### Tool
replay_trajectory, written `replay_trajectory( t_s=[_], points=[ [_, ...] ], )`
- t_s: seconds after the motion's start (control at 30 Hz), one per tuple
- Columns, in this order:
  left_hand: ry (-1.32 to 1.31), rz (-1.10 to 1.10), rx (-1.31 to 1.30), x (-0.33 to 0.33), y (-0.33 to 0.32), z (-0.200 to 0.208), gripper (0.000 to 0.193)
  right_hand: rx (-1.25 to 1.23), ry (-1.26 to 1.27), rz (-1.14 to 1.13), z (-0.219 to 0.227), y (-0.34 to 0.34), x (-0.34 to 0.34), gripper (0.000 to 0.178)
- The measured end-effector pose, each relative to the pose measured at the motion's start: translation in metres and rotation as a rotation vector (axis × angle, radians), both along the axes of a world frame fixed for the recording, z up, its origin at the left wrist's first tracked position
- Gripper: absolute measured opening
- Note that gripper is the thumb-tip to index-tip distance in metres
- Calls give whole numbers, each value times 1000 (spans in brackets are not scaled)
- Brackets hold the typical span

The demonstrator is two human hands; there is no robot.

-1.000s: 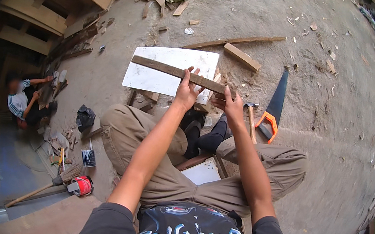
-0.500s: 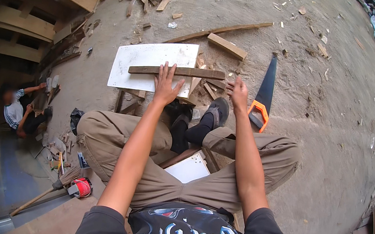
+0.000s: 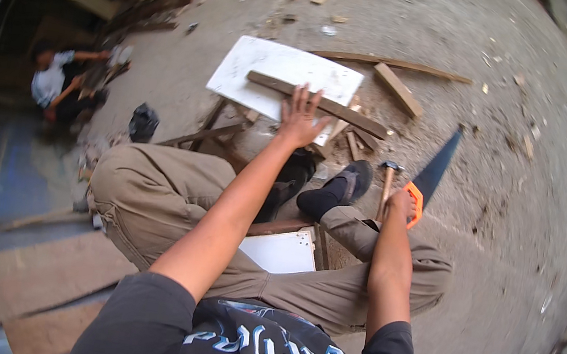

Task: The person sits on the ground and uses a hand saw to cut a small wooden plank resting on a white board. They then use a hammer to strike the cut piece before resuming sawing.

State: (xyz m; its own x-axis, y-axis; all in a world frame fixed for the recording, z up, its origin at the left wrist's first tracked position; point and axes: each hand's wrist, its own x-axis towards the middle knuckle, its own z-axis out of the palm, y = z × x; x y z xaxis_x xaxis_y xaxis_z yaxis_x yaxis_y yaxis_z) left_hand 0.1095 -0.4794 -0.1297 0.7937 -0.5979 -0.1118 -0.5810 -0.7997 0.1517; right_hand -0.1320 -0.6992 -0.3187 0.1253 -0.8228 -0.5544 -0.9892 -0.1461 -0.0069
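Observation:
A dark wooden strip (image 3: 268,82) lies slantwise across a low stand with a white top (image 3: 240,68), its right end sticking out past the edge. My left hand (image 3: 299,119) rests on the strip and the white surface, fingers spread. Over to the right, my right hand (image 3: 400,206) is closed around the orange handle of a handsaw (image 3: 437,162). The dark blade points away from me; whether it still touches the ground I cannot tell. Just left of that hand, partly hidden by it, is a hammer (image 3: 388,176) with a wooden handle.
Wood offcuts (image 3: 354,144) lie beside the stand, with a short block (image 3: 397,90) and a long strip (image 3: 417,69) beyond. A black bag (image 3: 143,122) sits to the left. Farther left another person (image 3: 63,82) crouches. Scraps dot the ground (image 3: 506,210).
My right hand has moved from beside the strip's end down to the saw and gripped its handle. My left hand stays on the strip. The whole view has turned and shifted.

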Motion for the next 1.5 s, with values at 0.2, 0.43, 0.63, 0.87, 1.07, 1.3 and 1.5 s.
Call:
replay_trajectory(
  t_s=[0.2,0.43,0.63,0.87,1.07,1.3,1.5],
  points=[
    [103,120,33,-8,-5,15,89,139,222,595,9,-8,-2,60],
    [105,36,4,-15,-18,25,89,34,126,719,-20,-18,-24,43],
    [-248,-217,148,17,-8,21,56,-41,-264,575,-8,-11,-27,40],
    [-128,-801,304,89,4,76,47,50,-1217,-85,93,0,-43,21],
    [16,-1015,416,114,19,138,48,-45,-1324,-594,225,12,46,25],
    [84,-942,279,122,55,134,57,-381,-1470,-360,237,4,135,28],
    [169,-634,32,114,89,60,70,-517,-1217,150,251,19,199,39]
  ],
)
